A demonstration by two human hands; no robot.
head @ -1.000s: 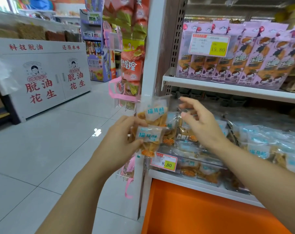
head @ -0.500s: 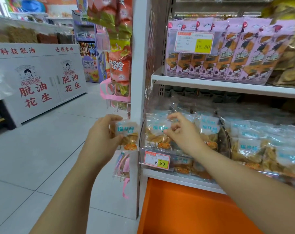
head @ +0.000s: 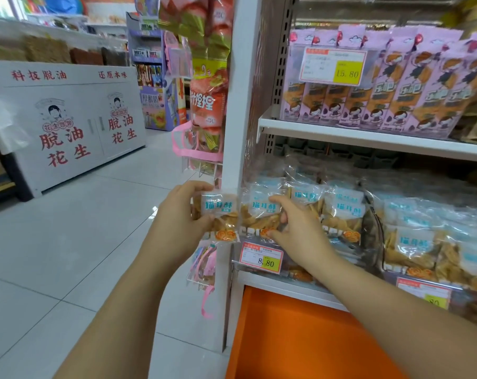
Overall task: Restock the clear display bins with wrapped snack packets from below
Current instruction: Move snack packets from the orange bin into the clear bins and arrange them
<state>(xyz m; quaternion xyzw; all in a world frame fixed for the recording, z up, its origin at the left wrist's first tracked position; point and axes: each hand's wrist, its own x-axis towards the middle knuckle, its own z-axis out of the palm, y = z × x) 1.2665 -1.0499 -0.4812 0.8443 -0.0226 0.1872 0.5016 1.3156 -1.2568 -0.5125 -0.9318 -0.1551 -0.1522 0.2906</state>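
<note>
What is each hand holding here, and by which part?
Left hand grips one snack packet by its left edge; right hand pinches a second packet by its right edge.

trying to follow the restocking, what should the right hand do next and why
Probably set the packet that the right hand pinches down into the clear bin and let go: it already sits at the bin's front left. The left hand holds a second packet beside the white post, ready to go in next.

Pink snack bags [head: 395, 88] on upper shelf [head: 368, 138], white red-lettered cabinet [head: 76, 105], orange panel [head: 300, 340] below
</note>
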